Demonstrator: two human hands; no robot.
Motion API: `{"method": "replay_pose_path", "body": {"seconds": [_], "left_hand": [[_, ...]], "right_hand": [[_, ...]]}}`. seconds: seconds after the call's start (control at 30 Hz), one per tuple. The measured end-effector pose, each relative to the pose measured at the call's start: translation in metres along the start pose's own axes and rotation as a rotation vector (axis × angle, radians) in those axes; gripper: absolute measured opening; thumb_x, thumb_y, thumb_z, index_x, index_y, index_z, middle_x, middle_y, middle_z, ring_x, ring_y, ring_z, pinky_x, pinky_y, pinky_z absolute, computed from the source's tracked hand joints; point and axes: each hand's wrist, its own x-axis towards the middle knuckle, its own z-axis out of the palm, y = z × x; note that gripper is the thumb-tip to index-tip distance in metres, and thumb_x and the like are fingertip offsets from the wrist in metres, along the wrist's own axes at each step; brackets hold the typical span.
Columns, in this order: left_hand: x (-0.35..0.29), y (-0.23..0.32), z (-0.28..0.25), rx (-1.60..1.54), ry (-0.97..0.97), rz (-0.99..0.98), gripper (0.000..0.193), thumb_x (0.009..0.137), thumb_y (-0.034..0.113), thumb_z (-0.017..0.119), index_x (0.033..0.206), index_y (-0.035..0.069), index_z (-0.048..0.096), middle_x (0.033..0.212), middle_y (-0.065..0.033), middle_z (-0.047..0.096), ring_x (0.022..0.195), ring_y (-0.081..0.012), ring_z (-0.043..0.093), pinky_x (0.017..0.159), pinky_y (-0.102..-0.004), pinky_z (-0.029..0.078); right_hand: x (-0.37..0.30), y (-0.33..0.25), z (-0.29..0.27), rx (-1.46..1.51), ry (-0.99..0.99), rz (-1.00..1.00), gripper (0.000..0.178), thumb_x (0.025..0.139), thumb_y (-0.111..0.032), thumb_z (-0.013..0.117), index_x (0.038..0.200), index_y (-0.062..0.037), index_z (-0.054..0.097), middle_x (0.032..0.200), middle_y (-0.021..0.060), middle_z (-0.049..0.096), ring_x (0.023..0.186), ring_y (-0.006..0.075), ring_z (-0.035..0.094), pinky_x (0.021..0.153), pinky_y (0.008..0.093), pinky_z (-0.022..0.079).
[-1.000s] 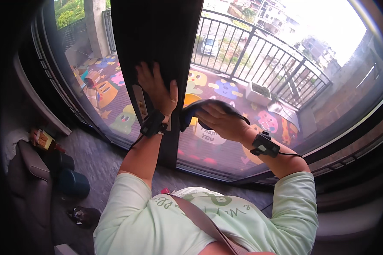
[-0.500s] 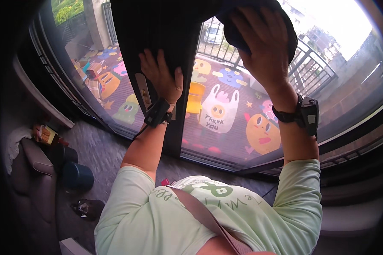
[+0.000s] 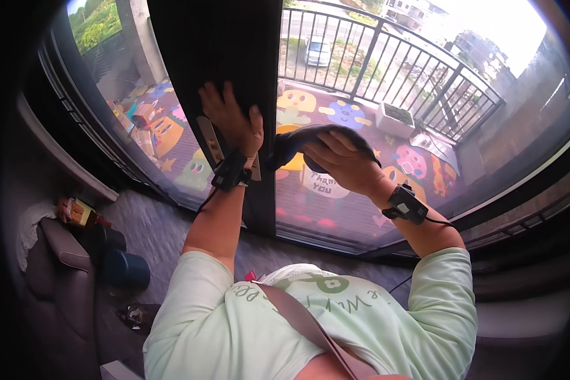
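My left hand (image 3: 235,126) lies with spread fingers against the dark door frame (image 3: 215,54). It is beside a pale metal lock plate (image 3: 210,140) and holds nothing. My right hand (image 3: 345,163) has a dark cloth (image 3: 301,138) under its fingers, spread against the glass pane (image 3: 316,225) right of that frame. One end of the cloth reaches the frame's edge. The palm side of the right hand is hidden. Black devices are strapped to both wrists.
Beyond the glass are a cartoon-patterned floor mat (image 3: 345,114), a railing (image 3: 361,57) and a white planter (image 3: 394,120). Left of me stand a brown sofa (image 3: 66,244) and a dark blue bin (image 3: 126,269). Cardboard boxes (image 3: 144,115) show behind the left pane.
My right hand has come down and to the left with the cloth, from high on the glass to lower beside the frame. The left hand stays on the frame.
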Motion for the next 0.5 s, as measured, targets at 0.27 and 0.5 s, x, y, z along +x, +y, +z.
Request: {"method": "replay_pose_path", "body": {"seconds": [0.27,0.5], "left_hand": [[0.01,0.008,-0.002,0.038,0.007,-0.024,0.061,0.093,0.045,0.034,0.132,-0.002,0.036,0.14,-0.0297,0.027,0.129,-0.0473,0.024,0.104,-0.0531,0.022],[0.088,0.107,-0.06,-0.465,0.092,-0.38,0.041,0.09,0.016,0.05,0.127,-0.001,0.043,0.133,-0.0219,0.041,0.122,-0.0327,0.042,0.103,-0.0429,0.031]], "right_hand": [[-0.084,0.099,-0.073,-0.084,0.243,0.381,0.039,0.075,-0.025,0.063,0.113,-0.0167,0.062,0.124,0.0016,0.052,0.121,0.0278,0.041,0.107,0.045,0.025],[-0.224,0.155,-0.103,-0.278,0.305,0.586,0.045,0.077,-0.033,0.06,0.112,-0.0053,0.059,0.128,0.0175,0.044,0.123,0.0429,0.035,0.104,0.0527,0.026]]}}
